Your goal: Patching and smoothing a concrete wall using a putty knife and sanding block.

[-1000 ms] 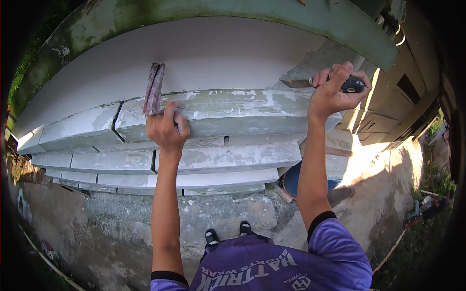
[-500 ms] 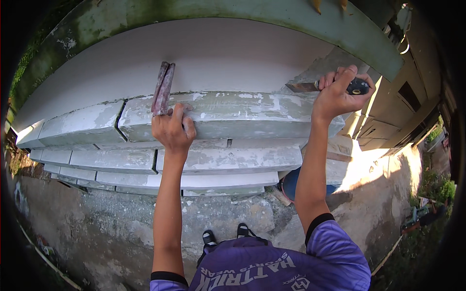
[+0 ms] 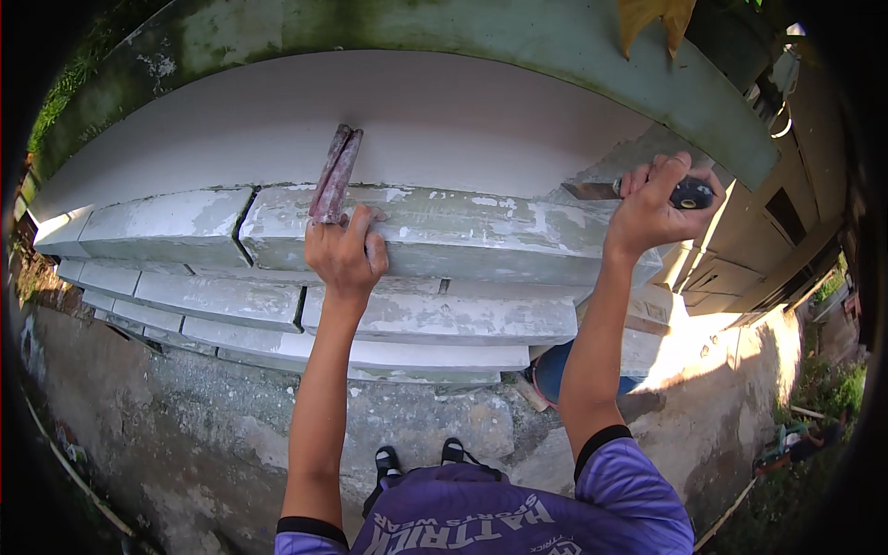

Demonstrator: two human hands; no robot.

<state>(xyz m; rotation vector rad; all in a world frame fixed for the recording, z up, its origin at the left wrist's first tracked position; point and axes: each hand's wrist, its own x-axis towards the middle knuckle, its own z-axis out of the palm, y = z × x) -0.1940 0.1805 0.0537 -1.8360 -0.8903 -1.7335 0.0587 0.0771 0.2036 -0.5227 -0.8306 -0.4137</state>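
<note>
Purple cloth covers your torso nearest the camera, the shirt (image 3: 444, 504) ending in black cuffs, with dark sandals (image 3: 387, 460) just beyond it on stained concrete paving (image 3: 222, 407). Farther out, a blue rounded container (image 3: 553, 370) sits near the right end of the lower ledges (image 3: 462, 319), partly hidden by your right forearm. Above them runs the white-patched upper ledge (image 3: 462, 222), with a dark joint (image 3: 245, 226) left of its middle.

Your left hand (image 3: 347, 254) is at that ledge's front edge, just right of the joint; its fingers curl around the lower end of a narrow, maroon-stained tool (image 3: 337, 174), which slants upward in front of the wall. Near the ledge's right end, your right hand (image 3: 659, 208) is closed round the black handle (image 3: 692, 193) of a scraper (image 3: 592, 191); its flat blade points left, by the ledge's back edge. I cannot tell whether it touches.

Beyond, the white wall (image 3: 444, 120) has a bare grey patch (image 3: 629, 157) at its right, below a green-stained slab (image 3: 416, 32).
</note>
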